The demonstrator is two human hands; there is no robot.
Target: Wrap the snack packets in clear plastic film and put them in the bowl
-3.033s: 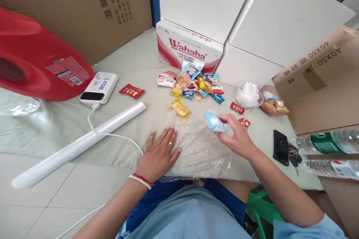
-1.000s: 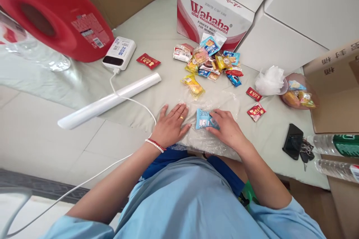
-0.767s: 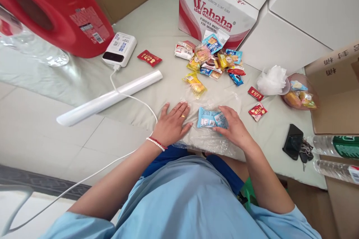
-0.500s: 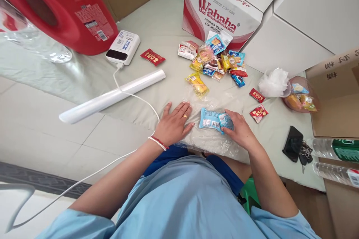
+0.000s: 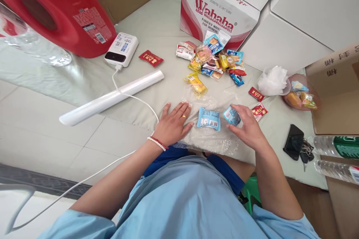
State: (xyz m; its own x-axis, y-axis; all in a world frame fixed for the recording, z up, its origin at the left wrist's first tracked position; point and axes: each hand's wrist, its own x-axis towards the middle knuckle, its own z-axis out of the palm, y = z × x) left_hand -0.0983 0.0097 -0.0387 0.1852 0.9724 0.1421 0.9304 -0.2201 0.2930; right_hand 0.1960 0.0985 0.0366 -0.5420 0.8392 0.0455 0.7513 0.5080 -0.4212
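My left hand (image 5: 175, 123) lies flat with fingers stretched out on the clear plastic sheet at the table's front edge. To its right, a light-blue snack packet (image 5: 209, 118) rests on the same plastic, touched by neither hand. My right hand (image 5: 249, 127) has its fingers and thumb curled at a smaller blue snack packet (image 5: 232, 115), which it grips by the right side. Behind both packets is a pile of mixed wrapped snacks (image 5: 213, 61), with a yellow snack packet (image 5: 196, 84) at its near side.
Red packets (image 5: 259, 111) and a bowl of snacks (image 5: 301, 93) lie to the right, near keys (image 5: 307, 153) and plastic bottles (image 5: 336, 171). A white roll (image 5: 112, 99), a cabled white device (image 5: 122, 49) and a red jug (image 5: 70, 18) stand left. A Wahaha carton (image 5: 218, 11) is behind.
My right hand has moved right with the smaller blue packet, away from the light-blue packet it was overlapping. My left hand has stayed in place.
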